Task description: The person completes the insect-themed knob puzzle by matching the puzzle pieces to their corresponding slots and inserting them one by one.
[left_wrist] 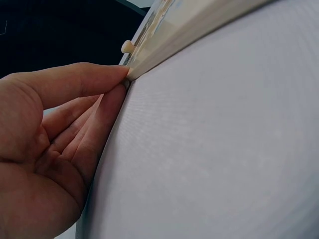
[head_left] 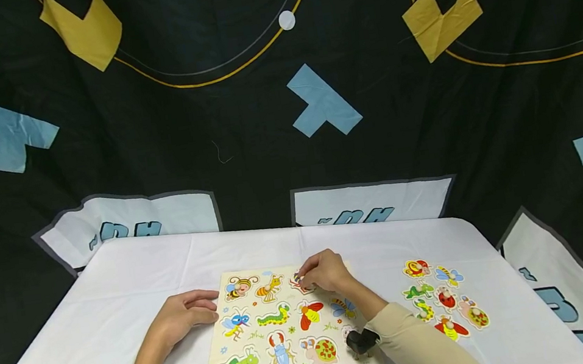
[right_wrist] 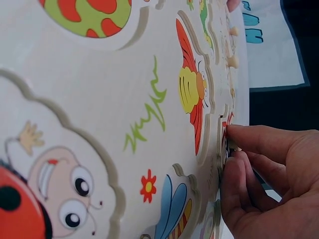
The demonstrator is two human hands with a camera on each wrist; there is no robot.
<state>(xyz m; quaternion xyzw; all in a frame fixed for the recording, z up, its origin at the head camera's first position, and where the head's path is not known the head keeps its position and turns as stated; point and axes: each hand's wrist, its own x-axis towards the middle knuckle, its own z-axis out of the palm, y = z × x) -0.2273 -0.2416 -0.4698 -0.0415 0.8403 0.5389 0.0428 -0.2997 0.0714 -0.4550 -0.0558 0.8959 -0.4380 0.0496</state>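
Observation:
My left hand rests at the left edge of a wooden insect puzzle board; thumb and fingertips touch that edge, as the left wrist view also shows. My right hand reaches over the board's upper right part. There it pinches a puzzle piece with red limbs at a slot in the top row, mostly covered by the fingers. Close up in the right wrist view, the thumb and fingers meet low at the board's surface. A red-winged insect picture shows nearby.
Several loose insect pieces lie in a group on the white table, right of the board. Small wooden knobs stick up from pieces on the board. A black cloth hangs behind the table.

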